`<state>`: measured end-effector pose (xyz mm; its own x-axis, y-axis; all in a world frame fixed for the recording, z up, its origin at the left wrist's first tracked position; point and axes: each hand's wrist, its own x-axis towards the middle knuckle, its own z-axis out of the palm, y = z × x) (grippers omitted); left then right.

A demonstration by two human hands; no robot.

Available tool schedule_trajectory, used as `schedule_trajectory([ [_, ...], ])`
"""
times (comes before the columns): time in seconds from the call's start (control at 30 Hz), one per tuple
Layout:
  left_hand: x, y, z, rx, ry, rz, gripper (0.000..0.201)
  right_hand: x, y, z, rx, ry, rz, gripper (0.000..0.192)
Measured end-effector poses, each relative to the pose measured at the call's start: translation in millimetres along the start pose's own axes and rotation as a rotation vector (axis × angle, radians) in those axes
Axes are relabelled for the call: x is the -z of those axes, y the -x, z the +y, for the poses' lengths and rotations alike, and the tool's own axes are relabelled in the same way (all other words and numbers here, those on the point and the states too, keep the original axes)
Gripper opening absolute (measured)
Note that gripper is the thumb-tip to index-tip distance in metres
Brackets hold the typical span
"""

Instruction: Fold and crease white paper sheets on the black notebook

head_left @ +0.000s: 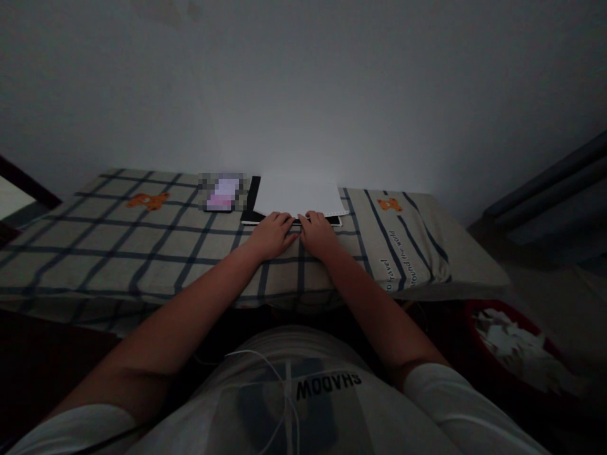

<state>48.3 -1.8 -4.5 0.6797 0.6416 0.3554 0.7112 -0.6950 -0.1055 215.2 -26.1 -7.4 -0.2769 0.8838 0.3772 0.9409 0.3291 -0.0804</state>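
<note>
Dim plaid tablecloth (142,246); both hands (294,235) rest flat, gripping nothing, touching white paper (298,194).

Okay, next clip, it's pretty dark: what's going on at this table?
A person sits at a table covered with a plaid cloth. Both hands rest side by side at the near edge of a white sheet of paper: the left hand and the right hand, fingers flat on it. The paper lies on a dark flat object, perhaps a board or folder. A lit phone lies just left of it. To the right, on the floor, a red bin holds paper scraps.
</note>
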Motion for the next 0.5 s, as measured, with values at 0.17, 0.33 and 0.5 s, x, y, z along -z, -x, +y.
schedule_trajectory([
  [0.17, -0.5, 1.4, 0.8, 0.037, 0.004, -0.003, 0.048, -0.9, -0.4, 0.5, 0.01, 0.0, -0.026, 0.04],
  [0.33, -1.5, 4.0, 1.8, 0.072, -0.007, 0.001, 0.049, 0.5, -0.2, 0.2, 0.009, 0.007, -0.036, 0.037],
  [0.5, -2.3, 3.4, 0.8, 0.08, 0.018, -0.018, 0.048, 1.4, -0.2, 0.5, 0.011, 0.014, -0.045, 0.039],
])
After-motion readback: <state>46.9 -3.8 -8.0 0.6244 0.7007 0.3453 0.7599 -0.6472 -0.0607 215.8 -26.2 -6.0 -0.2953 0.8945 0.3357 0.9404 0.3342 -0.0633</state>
